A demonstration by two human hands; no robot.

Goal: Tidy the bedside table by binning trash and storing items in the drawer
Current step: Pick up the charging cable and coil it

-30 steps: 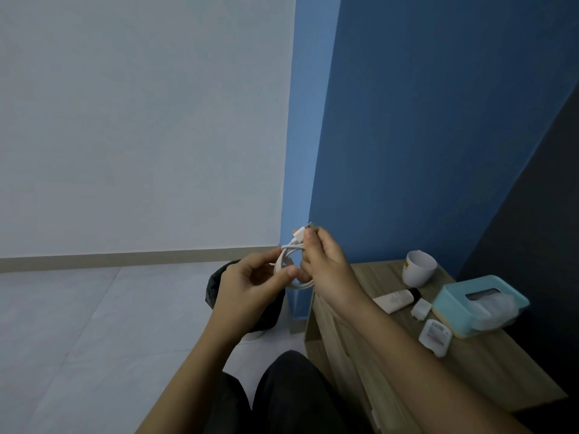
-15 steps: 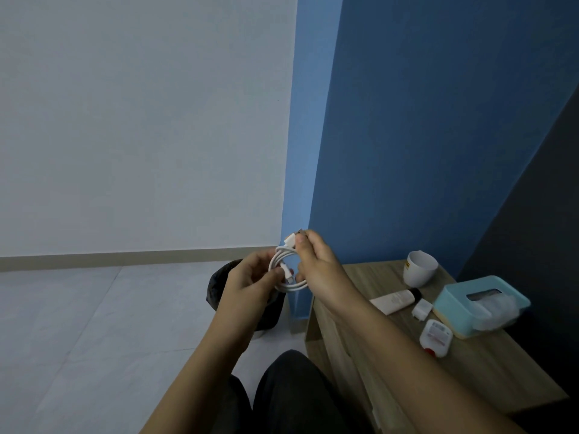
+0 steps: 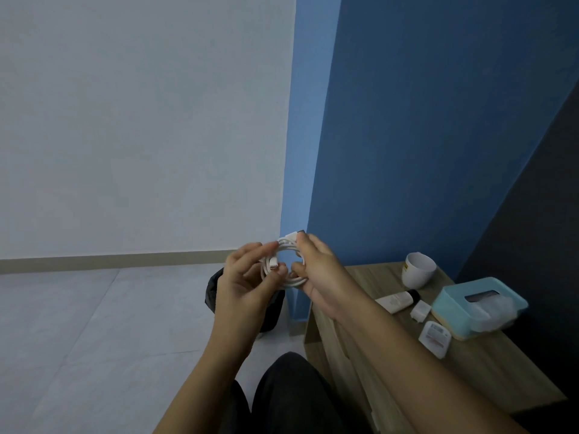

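You're pinching the coiled white cable (image 3: pixel 286 244) mid-air with both hands. Your left hand (image 3: pixel 247 277) is on the loop's left side, with a plug end by the thumb. Your right hand (image 3: pixel 316 277) is curled round the right side, with a fingertip on the top plug.

Risk: if you ease either pinch, the coil springs loose or drops into the black bin (image 3: pixel 216 292) right below the grip.

The table (image 3: pixel 470 371) edge is under your right wrist. The drawer (image 3: pixel 332 355) looks closed, so you'll need a free hand. There's open room left of the grip; to its right are the cup (image 3: pixel 418 270) and tissue box (image 3: pixel 463 305).
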